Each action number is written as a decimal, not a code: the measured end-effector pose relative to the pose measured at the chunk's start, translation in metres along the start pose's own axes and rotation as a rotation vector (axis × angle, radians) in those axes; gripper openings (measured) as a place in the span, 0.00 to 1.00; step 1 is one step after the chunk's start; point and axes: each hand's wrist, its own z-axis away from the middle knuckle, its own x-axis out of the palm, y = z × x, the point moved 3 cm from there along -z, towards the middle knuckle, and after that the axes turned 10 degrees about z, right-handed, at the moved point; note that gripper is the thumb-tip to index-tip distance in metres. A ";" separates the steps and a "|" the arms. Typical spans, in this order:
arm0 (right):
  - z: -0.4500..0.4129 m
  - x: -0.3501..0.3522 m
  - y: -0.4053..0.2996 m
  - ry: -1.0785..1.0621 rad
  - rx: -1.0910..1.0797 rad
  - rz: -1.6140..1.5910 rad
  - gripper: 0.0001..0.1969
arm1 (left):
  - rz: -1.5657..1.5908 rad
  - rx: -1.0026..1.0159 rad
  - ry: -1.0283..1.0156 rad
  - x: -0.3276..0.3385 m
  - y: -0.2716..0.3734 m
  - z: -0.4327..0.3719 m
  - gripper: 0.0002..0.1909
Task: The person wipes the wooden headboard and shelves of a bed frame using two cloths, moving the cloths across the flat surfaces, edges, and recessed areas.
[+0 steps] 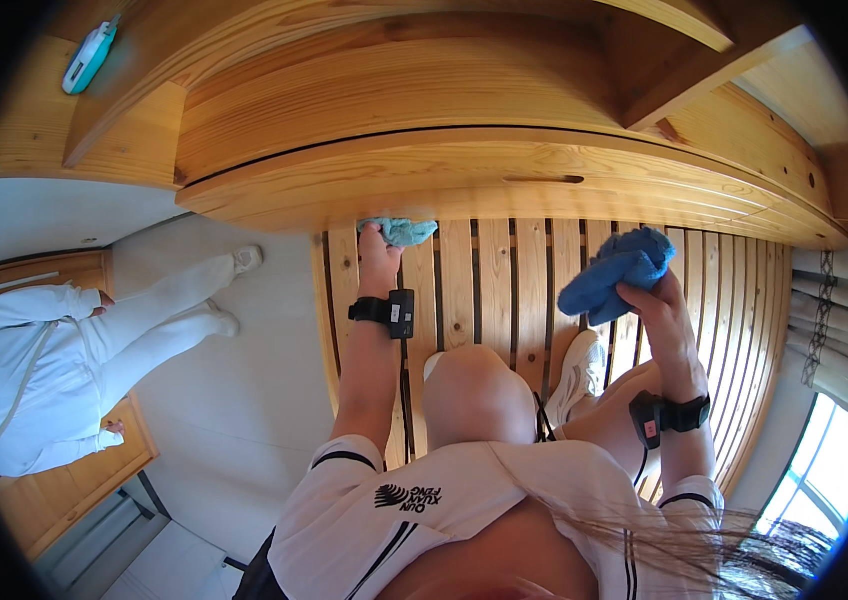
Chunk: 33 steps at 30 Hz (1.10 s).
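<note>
My left hand [380,251] holds a light teal cloth [407,231] against the lower part of a wooden panel [394,176] with a slot-shaped cutout. The fingers are partly hidden by the cloth and the panel's edge. Farther right, my right hand [656,300] grips a bunched blue cloth [619,274] in front of the same panel, above a slatted wooden bed base [495,285]. Both wrists bear black strapped devices. I am kneeling or crouching on the slats, one shoe showing between my arms.
Wooden shelf boards [394,71] run above the panel. A white and teal device [90,58] lies on the wood at upper left. A person in white [41,360] is at the left by a wooden cabinet [93,469]. Curtains [833,322] and a window [814,457] are at right.
</note>
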 end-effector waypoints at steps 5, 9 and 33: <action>0.000 0.011 0.003 -0.093 -0.040 -0.025 0.20 | 0.009 -0.100 -0.043 0.012 -0.014 0.013 0.17; 0.001 0.014 -0.002 -0.134 -0.049 -0.050 0.19 | -0.076 -0.008 -0.106 -0.012 0.029 -0.003 0.13; 0.022 0.006 -0.005 -0.157 -0.108 -0.057 0.20 | -0.106 -0.174 -0.145 0.025 -0.046 0.021 0.19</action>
